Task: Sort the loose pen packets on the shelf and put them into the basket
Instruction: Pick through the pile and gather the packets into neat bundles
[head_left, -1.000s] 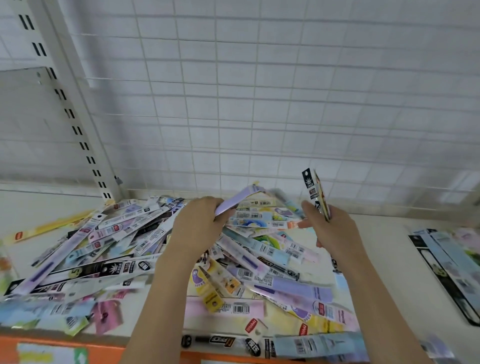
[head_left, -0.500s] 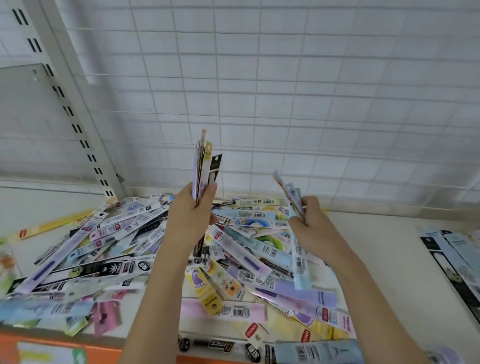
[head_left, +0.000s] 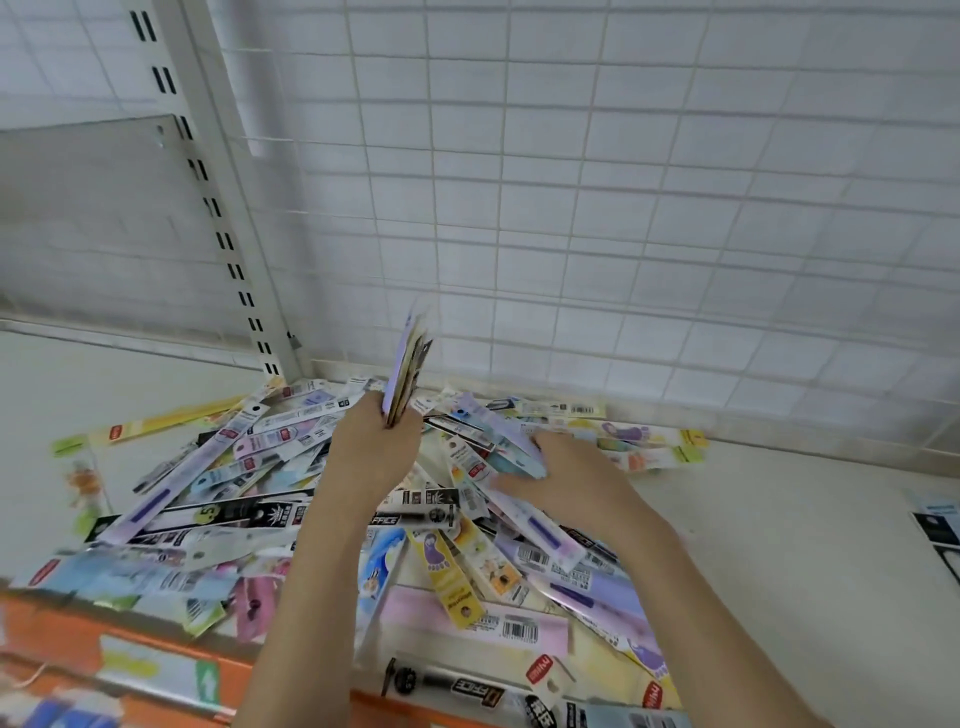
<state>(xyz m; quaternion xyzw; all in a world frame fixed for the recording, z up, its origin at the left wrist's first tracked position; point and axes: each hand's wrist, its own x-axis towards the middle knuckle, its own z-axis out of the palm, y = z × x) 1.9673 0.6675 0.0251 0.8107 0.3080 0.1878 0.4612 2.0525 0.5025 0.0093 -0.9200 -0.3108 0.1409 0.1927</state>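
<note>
Fingers of the left hand (head_left: 375, 451) grip an upright bundle of thin flat pen packets (head_left: 408, 368). Right hand (head_left: 566, 478) lies low on the heap, its fingers curled round a pale lilac packet (head_left: 503, 437). Around both, a colourful pile of loose plastic pen packets (head_left: 249, 499) covers the cream shelf (head_left: 779, 519), before a white wire grid (head_left: 623, 208).

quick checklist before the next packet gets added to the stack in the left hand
1. Left hand grips the upright stack of packets: ok.
2. Stack edges lined up: not ok, the tops fan apart.
3. Right hand has a packet: cannot tell, fingers lie blurred on the pile.
4. Loose packets left on the shelf: ok, many.
5. Basket in view: not ok.
</note>
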